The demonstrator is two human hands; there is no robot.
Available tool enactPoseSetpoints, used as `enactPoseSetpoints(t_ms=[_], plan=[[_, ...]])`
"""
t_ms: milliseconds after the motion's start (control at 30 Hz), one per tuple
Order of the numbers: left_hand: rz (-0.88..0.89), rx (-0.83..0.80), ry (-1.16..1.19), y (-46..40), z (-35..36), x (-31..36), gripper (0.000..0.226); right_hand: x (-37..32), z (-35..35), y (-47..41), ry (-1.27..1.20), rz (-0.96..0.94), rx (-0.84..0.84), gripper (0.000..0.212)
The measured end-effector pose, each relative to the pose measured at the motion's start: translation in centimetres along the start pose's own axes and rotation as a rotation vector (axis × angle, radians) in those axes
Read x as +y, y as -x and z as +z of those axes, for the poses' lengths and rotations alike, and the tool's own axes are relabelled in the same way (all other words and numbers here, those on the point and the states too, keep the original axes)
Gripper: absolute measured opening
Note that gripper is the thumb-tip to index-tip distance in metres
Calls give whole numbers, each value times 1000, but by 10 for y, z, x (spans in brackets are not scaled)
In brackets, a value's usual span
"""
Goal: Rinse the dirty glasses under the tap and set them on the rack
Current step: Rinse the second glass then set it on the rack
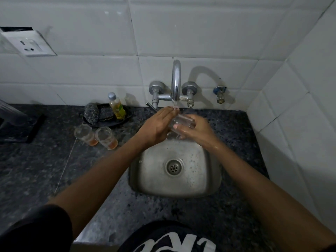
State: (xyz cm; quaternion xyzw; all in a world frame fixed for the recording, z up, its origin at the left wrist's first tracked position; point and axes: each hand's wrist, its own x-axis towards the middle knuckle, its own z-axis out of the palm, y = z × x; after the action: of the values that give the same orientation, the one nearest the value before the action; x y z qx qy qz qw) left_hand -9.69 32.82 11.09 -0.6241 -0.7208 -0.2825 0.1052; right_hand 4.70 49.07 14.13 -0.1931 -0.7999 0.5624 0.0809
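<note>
While both forearms reach in from the lower frame over the steel sink (209,180), the right hand (196,130) curls around a clear glass (181,122) at centre, under the tap (176,82) and its running stream. Left hand (156,128), fingers straight, presses against the glass. Left of centre, two dirty glasses (96,134) wait beside a scrubber tray (125,119) and soap bottle (117,106). Rack (12,115) sits at the far left edge.

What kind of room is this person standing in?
Most likely a small home kitchen: a steel sink set in a speckled stone counter, a running tap on white tiled wall, and a dish soap bottle beside scrubbers.
</note>
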Motion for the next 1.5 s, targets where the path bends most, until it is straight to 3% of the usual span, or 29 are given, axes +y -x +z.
enactPoseSetpoints(t_ms=[100,167,300,467,567,633,667,767,833,900,1000,1033,1133,1200,1267,1367,1433,1500], plan=[[6,-21,16,-4,0,0,61,-1,1,7,276,-246,98,68],[2,-23,20,-8,-2,-1,62,3,3,7,300,-276,103,73],[-41,-33,10,-2,1,-1,61,-3,3,5,-84,35,-38,56],[-30,-44,43,-5,0,-3,67,3,5,11,342,-212,149,75],[-13,-37,23,-6,-2,-6,61,-1,5,12,120,-51,91,70],[-22,-25,17,-3,0,-4,56,-5,3,8,-179,135,-16,52],[-37,-25,24,-3,1,-2,56,-6,2,7,-189,142,-23,45],[-62,-43,47,-7,-1,7,64,-6,1,10,224,-83,76,60],[-31,-54,44,-11,-4,7,63,-3,2,10,347,-172,100,69],[-29,-84,25,-11,-7,5,59,-2,3,9,235,-115,78,64],[-60,-105,30,-6,-7,3,57,-8,-1,4,-187,184,-99,45],[-69,-106,40,-5,-5,5,57,-9,-2,4,-214,209,-115,44],[-74,-113,64,-5,-5,7,58,-9,-1,4,216,-45,-19,59],[-56,-116,62,-9,-7,6,56,-4,2,5,306,-141,15,73],[-43,-117,46,-11,-10,4,53,-1,5,4,146,-68,14,71],[-22,-83,30,-9,-7,2,48,-6,5,1,-195,181,-61,49],[-42,-77,40,-8,-6,3,52,-6,4,2,-11,66,20,47],[-46,-82,46,-11,-6,2,59,-2,3,4,230,-113,84,61]])
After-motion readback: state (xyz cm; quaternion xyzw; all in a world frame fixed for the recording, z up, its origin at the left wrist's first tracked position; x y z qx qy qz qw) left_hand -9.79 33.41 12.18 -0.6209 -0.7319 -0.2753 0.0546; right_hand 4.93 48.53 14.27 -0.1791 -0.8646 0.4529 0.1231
